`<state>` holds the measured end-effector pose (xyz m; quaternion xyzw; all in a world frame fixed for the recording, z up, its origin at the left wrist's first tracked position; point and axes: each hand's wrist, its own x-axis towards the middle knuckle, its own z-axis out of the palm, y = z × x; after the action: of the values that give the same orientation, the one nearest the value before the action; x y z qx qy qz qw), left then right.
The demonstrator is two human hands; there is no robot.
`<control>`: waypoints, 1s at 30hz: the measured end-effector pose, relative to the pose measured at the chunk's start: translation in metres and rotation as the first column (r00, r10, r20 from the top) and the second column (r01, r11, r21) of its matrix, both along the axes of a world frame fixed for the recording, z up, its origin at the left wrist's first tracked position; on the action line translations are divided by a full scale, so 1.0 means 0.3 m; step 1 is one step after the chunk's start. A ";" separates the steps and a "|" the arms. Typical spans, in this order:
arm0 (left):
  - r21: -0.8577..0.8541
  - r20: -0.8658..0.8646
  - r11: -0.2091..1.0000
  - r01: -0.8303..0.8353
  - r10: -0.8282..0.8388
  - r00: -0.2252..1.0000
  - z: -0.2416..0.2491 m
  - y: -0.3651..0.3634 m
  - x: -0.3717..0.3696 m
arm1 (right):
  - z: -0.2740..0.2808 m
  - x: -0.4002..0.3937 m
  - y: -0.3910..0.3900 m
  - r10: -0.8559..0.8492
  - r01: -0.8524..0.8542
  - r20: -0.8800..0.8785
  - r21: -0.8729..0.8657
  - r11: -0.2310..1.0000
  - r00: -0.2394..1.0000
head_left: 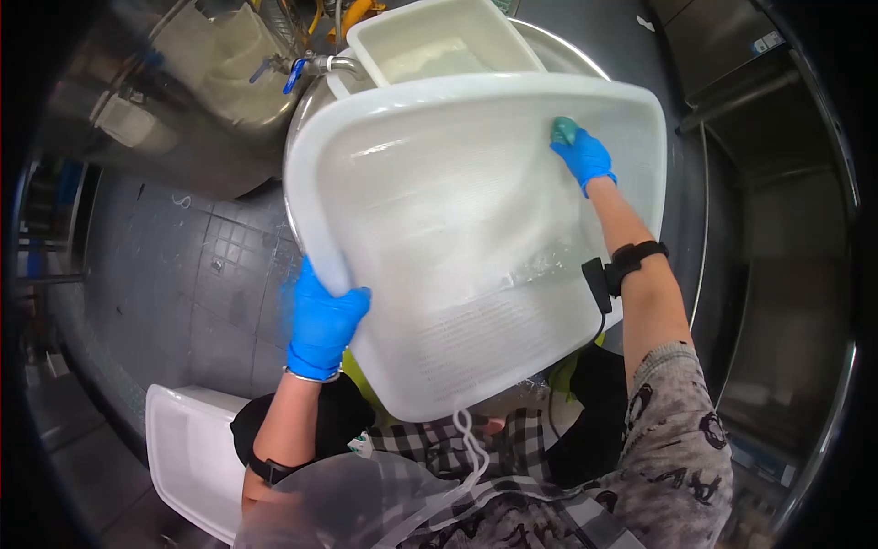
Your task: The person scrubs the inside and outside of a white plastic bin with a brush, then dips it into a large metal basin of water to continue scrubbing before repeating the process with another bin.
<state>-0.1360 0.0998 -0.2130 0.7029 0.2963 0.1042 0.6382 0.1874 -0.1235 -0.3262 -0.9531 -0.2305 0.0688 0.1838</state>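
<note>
Nearest the camera, a clear plastic apron and a patterned grey sleeve are seen at the bottom of the view, with a black band worn on each wrist. To the lower left, a white tub is set on the dark tiled floor. A large white tray is held up and tilted in front of the body, its inner side turned toward the camera and its surface wet. Its lower left rim is gripped by the left hand, which is covered by a blue glove, with the fingers wrapped tightly around the edge. Further up, the right hand, also gloved in blue, is stretched to the tray's upper right corner, where a green sponge is pressed against the inside by fingers closed on it. Beyond the tray, a second white tub is seen resting in a round steel basin, and a tap with a blue handle is mounted just to its left.
</note>
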 end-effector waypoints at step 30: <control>0.050 0.042 0.998 -0.024 0.022 0.999 -0.028 0.020 0.019 | 0.159 -0.486 0.559 0.386 -0.376 -0.131 0.095 0.922 0.913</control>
<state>-0.1302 0.1058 -0.2212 0.7130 0.2884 0.1333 0.6251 0.0416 0.0444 -0.2785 -0.8755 -0.3996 0.1655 0.2156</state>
